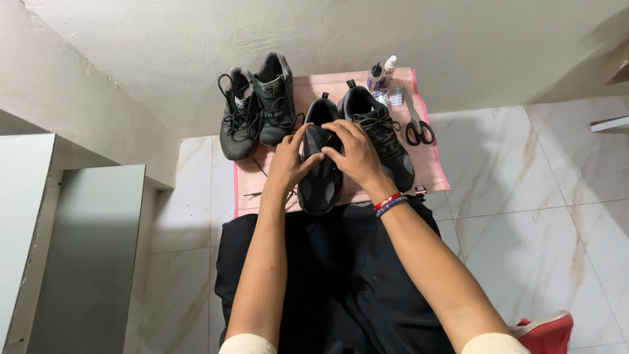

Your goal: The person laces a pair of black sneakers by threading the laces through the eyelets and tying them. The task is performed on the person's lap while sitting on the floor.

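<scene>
Nearest, the left hand point(286, 165) and right hand point(354, 154) both pinch the laces of a dark shoe point(321, 183) on the pink mat point(432, 167). Its long axis runs near to far, toe nearest. A slack lace could slip out. Farther right lie scissors point(417, 124).

pink mat point(432, 167) spread on the white marble floor point(524, 196) by the wall, with four dark sneakers point(246, 118), scissors point(417, 124) and two small bottles point(382, 72) sitting on it
</scene>
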